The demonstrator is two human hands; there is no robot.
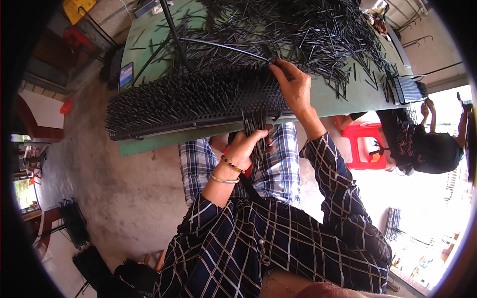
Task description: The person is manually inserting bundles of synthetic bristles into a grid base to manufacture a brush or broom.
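By near edge of green tabletop (pixel 325 102) | our left fingers (pixel 257 134) hold thin black sticks (pixel 256 120) | right fingers (pixel 281 75) over perforated black board (pixel 174 97), hold unclear

1. The person's left hand (pixel 242 148) is gripping a bundle of thin black sticks (pixel 255 120) in front of a long, black, perforated block (pixel 256 102) bristling with similar sticks; 2 bracelets (pixel 224 179) are circling its wrist.
2. The right hand (pixel 297 89) is bending its fingertips down near the block's right end.
3. Loose black sticks (pixel 318 32) are littering the green tabletop (pixel 355 94) beyond.
4. A co-worker's hands (pixel 430 110) are working near a red plastic stool (pixel 354 144).
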